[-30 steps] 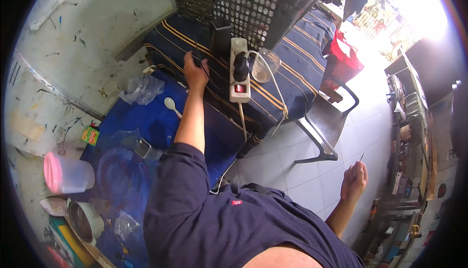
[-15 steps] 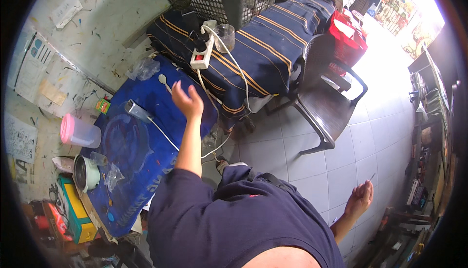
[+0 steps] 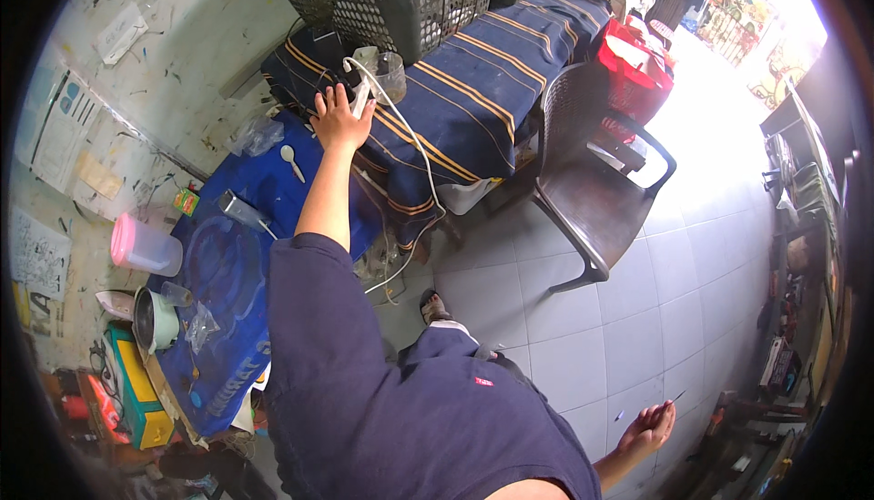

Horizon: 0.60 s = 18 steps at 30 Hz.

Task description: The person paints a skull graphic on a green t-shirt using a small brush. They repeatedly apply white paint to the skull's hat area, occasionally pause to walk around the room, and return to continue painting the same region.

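Observation:
My left hand (image 3: 341,122) reaches over a white power strip (image 3: 361,96) at the edge of a striped dark cloth (image 3: 464,109). Its fingers are spread, covering part of the strip; whether they press on it I cannot tell. Beside the strip stands a clear plastic cup (image 3: 391,78), and a white cable (image 3: 424,156) loops down past it. At the lower right my right hand (image 3: 650,429) pinches a thin stick-like object (image 3: 678,397), too small to name, above the tiled floor.
A blue-covered table (image 3: 309,192) on the left bears a white spoon (image 3: 292,163), a pink-lidded container (image 3: 146,245) and a pot (image 3: 157,320). Black baskets (image 3: 391,0) stand on the striped cloth. A dark armchair (image 3: 592,186) and a red bag (image 3: 628,72) are at right.
My left hand has moved forward from above the blue table to the power strip, covering its red switch. My right hand has come lower and slightly left, still pinching the thin object.

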Tool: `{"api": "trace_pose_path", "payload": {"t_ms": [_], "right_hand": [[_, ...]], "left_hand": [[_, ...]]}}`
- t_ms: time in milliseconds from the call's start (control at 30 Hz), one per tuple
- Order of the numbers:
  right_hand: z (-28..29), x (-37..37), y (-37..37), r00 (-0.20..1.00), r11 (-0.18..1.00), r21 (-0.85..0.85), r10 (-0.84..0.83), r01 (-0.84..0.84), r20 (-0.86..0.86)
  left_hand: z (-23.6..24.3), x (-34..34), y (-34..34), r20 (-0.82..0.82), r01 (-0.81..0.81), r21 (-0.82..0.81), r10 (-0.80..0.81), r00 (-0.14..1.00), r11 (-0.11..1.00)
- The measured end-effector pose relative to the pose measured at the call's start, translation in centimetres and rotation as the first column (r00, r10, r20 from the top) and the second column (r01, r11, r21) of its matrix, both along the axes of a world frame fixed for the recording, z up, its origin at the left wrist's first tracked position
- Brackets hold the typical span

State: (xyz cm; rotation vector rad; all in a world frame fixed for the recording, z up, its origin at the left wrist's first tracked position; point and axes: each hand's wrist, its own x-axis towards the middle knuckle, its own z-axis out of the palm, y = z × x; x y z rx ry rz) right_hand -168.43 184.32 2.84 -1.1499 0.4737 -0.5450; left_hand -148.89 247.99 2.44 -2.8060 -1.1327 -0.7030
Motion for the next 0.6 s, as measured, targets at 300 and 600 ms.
{"api": "trace_pose_path", "payload": {"t_ms": [300, 600], "right_hand": [[-0.4, 0.5, 0.2, 0.999, 0.999, 0.029, -0.02, 0.021, -0.038], [-0.1, -1.1, -1.5, 0.999, 0.999, 0.033, -0.016, 0.015, 0.036]], "left_hand": [[0.4, 0.4, 0.0, -0.041, 0.035, -0.048, -0.037, 0.998, 0.998], [0.3, 0.2, 0.2, -0.1, -0.027, -0.138, 0.013, 0.995, 0.99]]}}
